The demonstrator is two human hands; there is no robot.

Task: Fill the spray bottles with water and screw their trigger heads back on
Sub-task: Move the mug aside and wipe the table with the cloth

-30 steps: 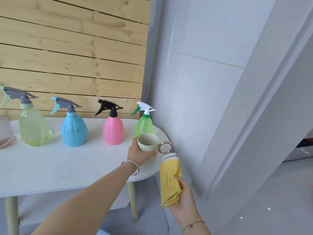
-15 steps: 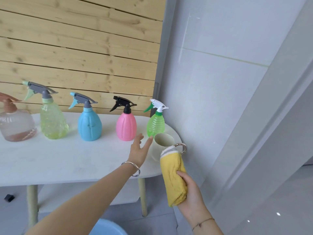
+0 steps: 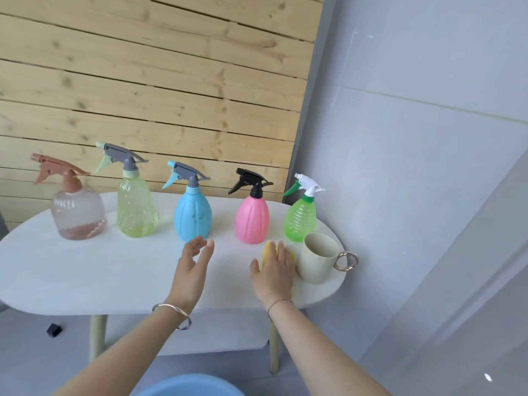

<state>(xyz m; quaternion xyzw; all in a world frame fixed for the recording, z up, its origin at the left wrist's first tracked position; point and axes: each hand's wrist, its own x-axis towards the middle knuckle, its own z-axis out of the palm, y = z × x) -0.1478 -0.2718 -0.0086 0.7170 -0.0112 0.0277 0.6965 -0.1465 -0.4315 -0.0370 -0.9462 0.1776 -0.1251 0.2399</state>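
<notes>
Several spray bottles stand in a row on the white table (image 3: 85, 275), each with its trigger head on: a clear bottle with brown head (image 3: 77, 215), a yellow-green bottle (image 3: 135, 210), a blue bottle (image 3: 193, 215), a pink bottle (image 3: 252, 220) and a green bottle (image 3: 300, 221). A cream mug (image 3: 317, 261) with a ring handle stands at the table's right end. My left hand (image 3: 193, 267) hovers in front of the blue bottle, fingers straight, holding nothing. My right hand (image 3: 273, 270) lies flat on a yellow cloth (image 3: 267, 250) on the table, left of the mug.
A wooden slat wall runs behind the table and a grey wall (image 3: 400, 167) stands to the right. The rim of a blue basin (image 3: 188, 385) shows at the bottom edge, below the table. A small black object (image 3: 54, 330) lies on the floor at the left.
My left hand let go of the mug, which now stands on the table, and moved left toward the blue bottle. My right hand brought the yellow cloth down onto the table.
</notes>
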